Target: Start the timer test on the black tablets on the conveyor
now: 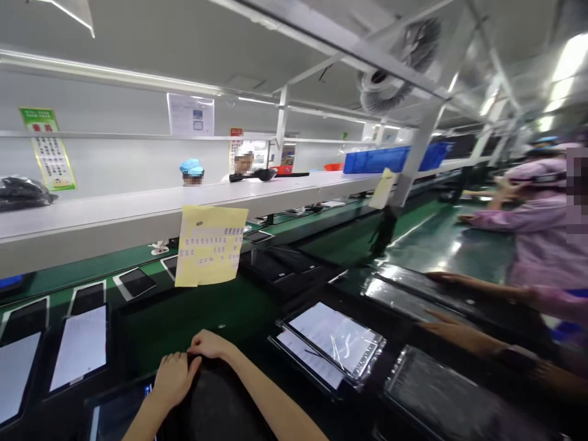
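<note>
Head view: left hand (172,380) and right hand (209,344) meet at the near edge, fingers curled onto the far rim of a dark tablet-like panel (215,404) on the worktop (184,318). Whether they pinch it, cannot tell. Panel looks stiff, flat, slick, likely fragile; edges offer the safest hold. A bagged tablet (337,337) lies right; a co-worker's hand (452,334) is further right.

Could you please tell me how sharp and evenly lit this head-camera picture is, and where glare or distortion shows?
Head view: the centre is fairly sharp, with the left hand and right hand resting on a dark flat panel; the right edge smears, blurring a co-worker's pink sleeve; ceiling lights glare off the clear plastic-wrapped tablet and the glossy green floor; the long white shelf bows from wide-angle distortion.
</note>
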A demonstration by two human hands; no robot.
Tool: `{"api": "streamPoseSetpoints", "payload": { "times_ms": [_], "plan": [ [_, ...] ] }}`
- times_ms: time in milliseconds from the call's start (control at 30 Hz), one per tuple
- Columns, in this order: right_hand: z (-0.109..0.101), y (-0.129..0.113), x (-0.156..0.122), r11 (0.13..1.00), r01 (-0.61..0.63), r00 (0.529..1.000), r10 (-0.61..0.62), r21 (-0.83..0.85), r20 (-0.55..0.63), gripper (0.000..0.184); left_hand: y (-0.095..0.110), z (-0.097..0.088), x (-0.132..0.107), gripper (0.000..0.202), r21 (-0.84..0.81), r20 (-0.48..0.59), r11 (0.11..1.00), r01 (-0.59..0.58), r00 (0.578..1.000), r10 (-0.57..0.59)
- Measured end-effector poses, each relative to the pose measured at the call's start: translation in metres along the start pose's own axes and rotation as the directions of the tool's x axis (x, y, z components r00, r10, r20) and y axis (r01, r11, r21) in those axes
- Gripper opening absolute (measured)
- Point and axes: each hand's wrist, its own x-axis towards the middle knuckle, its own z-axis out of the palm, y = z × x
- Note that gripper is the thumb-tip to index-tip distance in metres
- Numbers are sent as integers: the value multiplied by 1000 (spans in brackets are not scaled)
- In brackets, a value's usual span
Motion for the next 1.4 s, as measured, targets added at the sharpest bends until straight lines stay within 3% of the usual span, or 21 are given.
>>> {"api": "streamPoseSetpoints", "payload": {
  "times_ms": [100,233,333,433,567,667,733,833,933,1033,1100,1167,1267,1333,1400],
  "plan": [
    [11,-3,3,999,-13,999,15,41,-35,43,-2,1,8,44,72,8,997,-7,1000,7],
    [15,-4,11,994,-72,992,80,79,-103,37,-3,3,0,46,125,1,992,-24,1000,24],
    [1,-7,17,985,-101,973,126,137,-192,32,-4,1,-7,49,131,0,991,-28,1000,28],
    [-23,-13,10,983,-32,950,85,180,-301,28,-8,-3,-11,46,100,26,995,-28,999,26],
    [-67,-7,-35,970,92,856,38,225,-516,28,-13,-7,4,43,-32,104,999,-31,994,34],
    [-96,12,-88,955,134,794,57,265,-606,37,-15,-6,24,51,-205,254,979,-3,965,57],
    [-102,31,-126,954,145,769,59,263,-637,46,-15,-5,37,53,-300,341,954,24,936,84],
    [-85,65,-176,962,87,746,109,259,-657,69,-14,-7,47,51,-381,401,922,74,912,92],
    [-48,102,-211,960,-35,724,215,276,-655,81,-11,-13,45,53,-454,426,882,125,900,91],
    [-15,130,-233,945,-179,703,317,273,-637,78,-7,-24,36,63,-572,454,804,164,879,144],
    [-4,138,-242,934,-255,691,356,248,-629,72,-6,-33,28,66,-653,466,736,179,861,204],
    [-3,134,-245,932,-289,680,359,216,-639,69,-4,-40,22,66,-708,472,679,196,846,248],
    [-13,110,-239,951,-244,675,307,190,-670,80,-2,-46,14,71,-736,481,637,227,838,257],
    [-19,86,-230,963,-159,720,263,216,-643,85,3,-50,10,74,-744,474,630,222,840,265],
    [-20,62,-219,957,-41,813,199,286,-547,77,10,-56,5,69,-756,451,627,187,843,294]
  ]
}}
